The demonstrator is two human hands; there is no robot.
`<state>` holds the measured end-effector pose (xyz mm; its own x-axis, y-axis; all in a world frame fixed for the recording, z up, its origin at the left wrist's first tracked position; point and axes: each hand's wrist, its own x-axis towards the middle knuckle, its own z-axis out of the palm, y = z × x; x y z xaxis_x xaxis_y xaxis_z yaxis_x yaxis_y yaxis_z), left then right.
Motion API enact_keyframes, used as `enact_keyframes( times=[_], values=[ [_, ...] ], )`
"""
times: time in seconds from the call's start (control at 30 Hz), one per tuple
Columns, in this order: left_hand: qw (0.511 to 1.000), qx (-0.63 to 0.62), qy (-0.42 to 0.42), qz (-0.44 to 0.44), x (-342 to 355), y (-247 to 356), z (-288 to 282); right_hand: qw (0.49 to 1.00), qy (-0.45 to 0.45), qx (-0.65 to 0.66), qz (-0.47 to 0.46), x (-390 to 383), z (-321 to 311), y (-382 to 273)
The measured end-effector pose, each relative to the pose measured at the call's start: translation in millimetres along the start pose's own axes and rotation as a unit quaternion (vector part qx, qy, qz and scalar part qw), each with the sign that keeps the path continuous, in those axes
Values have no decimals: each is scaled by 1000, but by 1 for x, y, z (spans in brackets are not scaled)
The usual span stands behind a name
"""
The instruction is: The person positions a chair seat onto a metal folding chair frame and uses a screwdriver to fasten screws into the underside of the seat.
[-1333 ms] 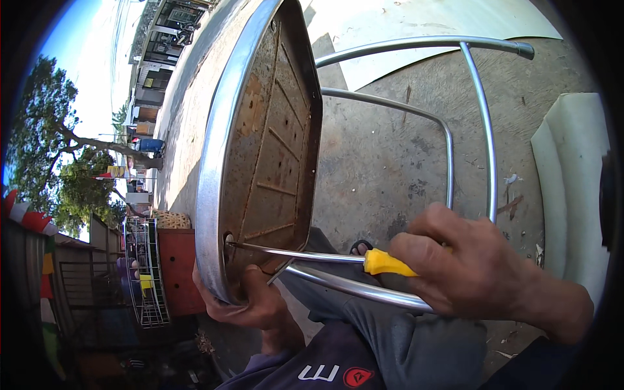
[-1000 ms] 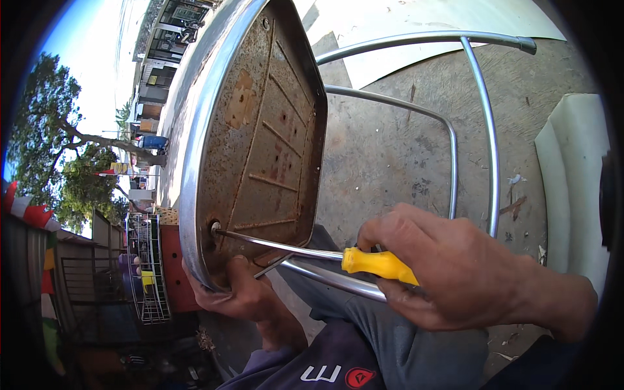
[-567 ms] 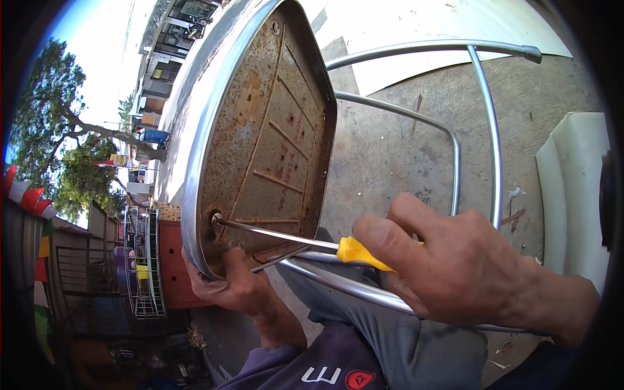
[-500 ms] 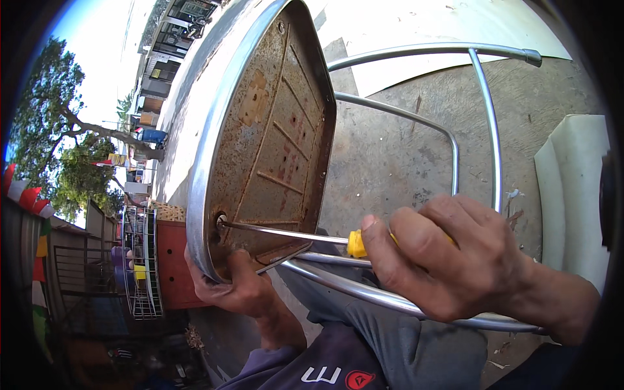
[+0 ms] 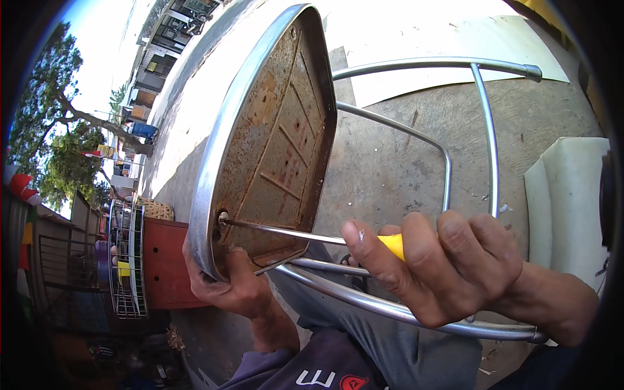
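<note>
A metal seat pan (image 5: 263, 156) with a shiny rim and rusty underside stands tilted on its side, joined to a chair's tubular chrome frame (image 5: 492, 143). My left hand (image 5: 231, 279) is closed on the pan's lower corner, thumb on the inner side and fingers behind the rim. In my right hand (image 5: 448, 266) is a screwdriver (image 5: 292, 234) with a yellow handle and a long thin shaft. Its tip meets a screw or hole (image 5: 223, 218) in the pan's lower corner, close above my left thumb. My right fingers hide most of the handle.
A white padded cushion (image 5: 565, 201) stands on the concrete floor at right. Pale sheeting (image 5: 448, 52) lies farther off. At left are a red box (image 5: 169, 263) and a wire rack (image 5: 127, 260). My legs are beneath the frame.
My right hand has shifted its fingers and turned on the yellow handle. The screwdriver tip stays at the same corner. The whole view has shifted slightly.
</note>
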<state>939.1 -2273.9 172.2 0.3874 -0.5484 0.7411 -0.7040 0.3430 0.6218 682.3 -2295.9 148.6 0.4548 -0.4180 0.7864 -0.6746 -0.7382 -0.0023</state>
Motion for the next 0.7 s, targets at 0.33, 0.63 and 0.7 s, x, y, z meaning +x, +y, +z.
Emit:
enact_keyframes(
  times=[0.33, 0.63, 0.7],
  values=[
    [999, 31, 6, 9, 6, -10, -4, 994, -44, 97, 35, 8, 11, -3],
    [997, 56, -11, 42, 6, -14, -11, 931, -147, 309, 128, 15, 4, -1],
    [1000, 20, 6, -10, 7, -7, -3, 988, -79, 126, 51, 12, 3, -2]
  ],
)
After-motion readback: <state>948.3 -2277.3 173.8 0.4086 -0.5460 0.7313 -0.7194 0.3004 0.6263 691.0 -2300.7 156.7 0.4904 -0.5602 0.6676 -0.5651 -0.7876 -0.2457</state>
